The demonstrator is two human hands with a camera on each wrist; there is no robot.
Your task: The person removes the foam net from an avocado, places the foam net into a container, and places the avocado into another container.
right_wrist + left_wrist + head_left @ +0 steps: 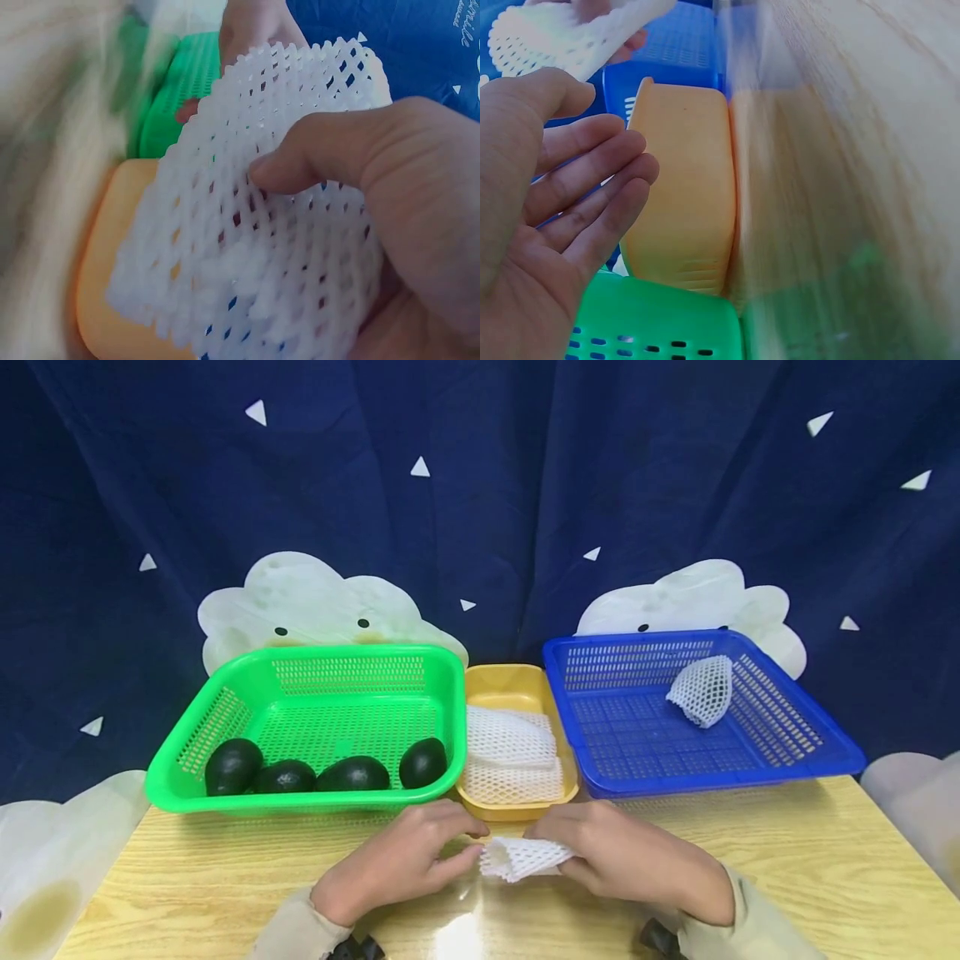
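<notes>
A white foam net sleeve (525, 857) hangs above the table's front part, its mouth turned toward the left. My right hand (611, 852) pinches it, with the thumb (315, 154) lying across the mesh in the right wrist view. Close to the sleeve's mouth is my left hand (420, 852), holding nothing; in the left wrist view its fingers (592, 169) are loosely bent and apart from the net. Several dark avocados (352, 773) lie along the near side of the green basket (300, 803). More foam net sleeves (513, 752) are stacked in the yellow tray (517, 812).
At the right stands a blue basket (615, 781) with a net-wrapped item (705, 689) inside, its contents hard to make out. The yellow tray sits between both baskets. Behind them hangs a dark blue curtain (480, 510). The wooden table (187, 877) extends in front.
</notes>
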